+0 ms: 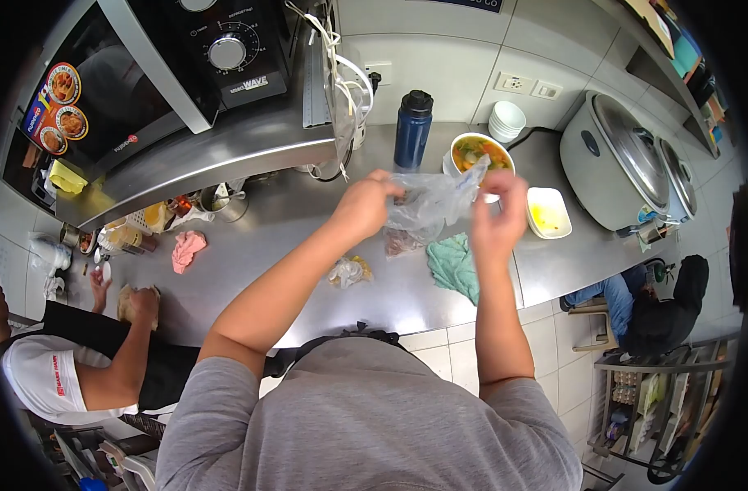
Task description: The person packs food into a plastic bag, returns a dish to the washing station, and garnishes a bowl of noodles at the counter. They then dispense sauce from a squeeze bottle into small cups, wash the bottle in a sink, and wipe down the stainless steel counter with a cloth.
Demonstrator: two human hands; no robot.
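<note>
A clear plastic bag [427, 200] is stretched above the steel counter between my two hands. My left hand [366, 206] is closed on its left side. My right hand [501, 204], blurred by motion, has curled fingers at the bag's right edge and seems to pinch it. Something reddish-brown in clear plastic [402, 242] shows just below; whether it is inside this bag I cannot tell. A green cloth [454, 268] lies crumpled near my right wrist. Behind the bag stands a bowl of vegetable soup [479, 154], partly covered by the plastic and my right hand.
A blue bottle [413, 131], stacked white bowls [506, 121], a yellow-stained square dish [548, 214] and a large cooker [619, 164] stand around. A knotted small bag [349, 272] and pink cloth [189, 250] lie left. A co-worker [79, 360] works at left; another person [660, 307] sits right.
</note>
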